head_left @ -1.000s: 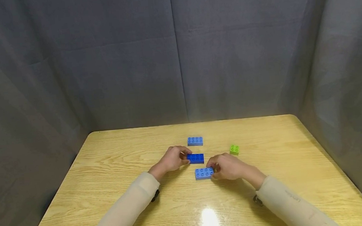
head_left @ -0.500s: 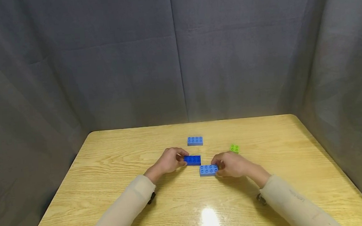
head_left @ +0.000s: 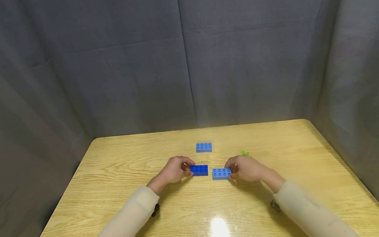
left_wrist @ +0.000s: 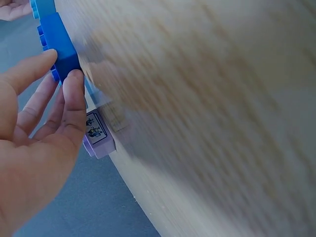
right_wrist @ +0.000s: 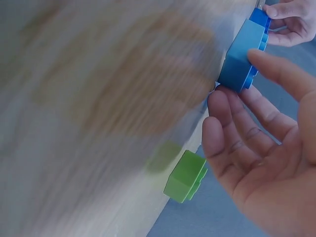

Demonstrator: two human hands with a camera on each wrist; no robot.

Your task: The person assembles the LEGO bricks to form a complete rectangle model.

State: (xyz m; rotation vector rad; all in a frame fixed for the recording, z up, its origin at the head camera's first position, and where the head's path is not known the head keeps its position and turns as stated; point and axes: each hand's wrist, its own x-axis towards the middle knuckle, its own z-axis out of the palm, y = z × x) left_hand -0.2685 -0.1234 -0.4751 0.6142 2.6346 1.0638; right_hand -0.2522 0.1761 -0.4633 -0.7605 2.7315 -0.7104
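My left hand (head_left: 176,169) pinches the left end of a dark blue toy brick (head_left: 200,170) between thumb and fingers. A light blue brick (head_left: 220,173) is held the same way at its right end by my right hand (head_left: 247,168). Both bricks lie studs up, nearly in line, with a narrow gap between their facing ends. In the left wrist view the thumb presses one long side of the dark blue brick (left_wrist: 59,47). The right wrist view has the light blue brick (right_wrist: 243,57) between thumb and fingertips.
Behind the hands sits another light blue brick (head_left: 204,147). A green brick (head_left: 246,153) is partly hidden past my right hand. Beyond my left hand is a pinkish-purple brick with a printed picture (left_wrist: 98,132). Grey curtains (head_left: 139,63) surround the wooden table (head_left: 113,157).
The right hand has moved its light blue brick away from me and to the right. The left hand has brought the dark blue brick left and slightly nearer. The bricks now stand side by side.
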